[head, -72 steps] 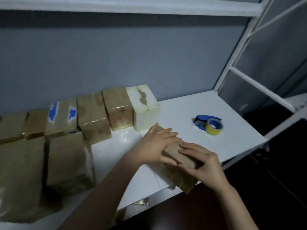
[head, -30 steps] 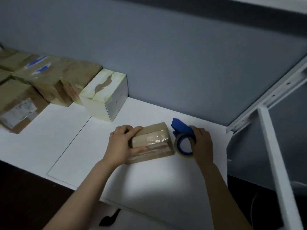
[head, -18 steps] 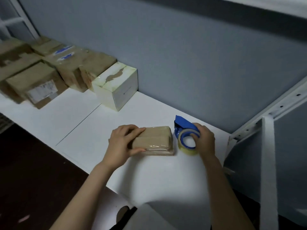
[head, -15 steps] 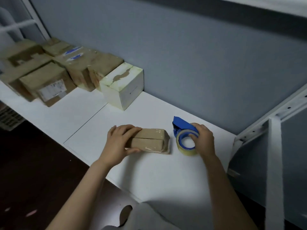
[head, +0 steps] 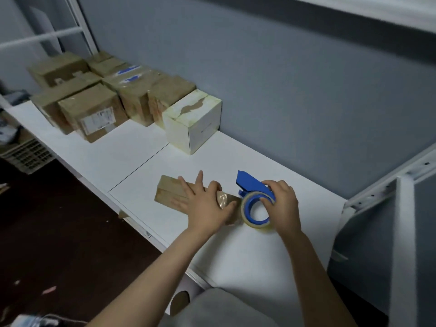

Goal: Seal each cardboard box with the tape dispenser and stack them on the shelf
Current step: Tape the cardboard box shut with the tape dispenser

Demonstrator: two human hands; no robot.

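Observation:
A small brown cardboard box lies on the white shelf surface. My left hand lies over its right half, fingers spread on top and thumb wrapped round the taped right end. Just right of the box stands the blue tape dispenser with its roll of clear tape. My right hand grips the dispenser, fingers curled over the roll and the blue frame. The dispenser almost touches the box's right end.
A white box with torn tape stands against the grey wall, with several brown taped boxes in rows to its left. White shelf posts rise at the right. A dark floor lies below the shelf's front edge.
My left hand has slid toward the box's right end, fingers now spread across its top. My right hand keeps hold of the dispenser beside the box. The view has shifted a little.

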